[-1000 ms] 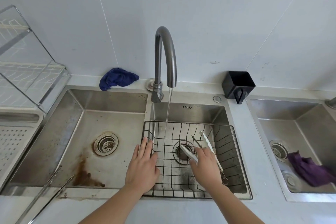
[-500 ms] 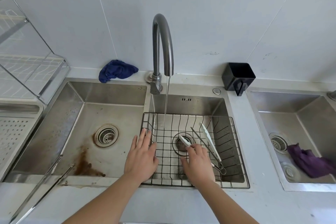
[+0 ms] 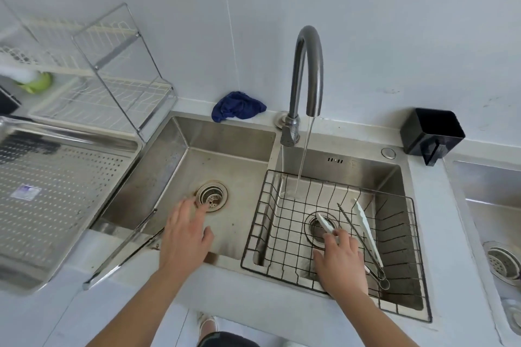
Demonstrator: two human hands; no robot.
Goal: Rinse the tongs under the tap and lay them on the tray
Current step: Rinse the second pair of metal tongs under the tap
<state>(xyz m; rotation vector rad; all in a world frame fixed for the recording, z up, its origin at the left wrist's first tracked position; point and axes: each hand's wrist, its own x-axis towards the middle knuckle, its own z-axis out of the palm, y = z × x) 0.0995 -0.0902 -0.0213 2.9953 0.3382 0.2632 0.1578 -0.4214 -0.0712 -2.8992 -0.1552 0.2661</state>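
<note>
Right hand [image 3: 338,259], palm down, grips the tongs [image 3: 324,225] in the rack [image 3: 394,220], fingers pointing to 11 o'clock. Left hand [image 3: 183,236], at its 9 o'clock, is spread and holds nothing.

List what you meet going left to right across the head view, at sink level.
perforated tray → left hand → blue cloth → tap → right hand, its grip on the tongs → black holder → second sink
</note>
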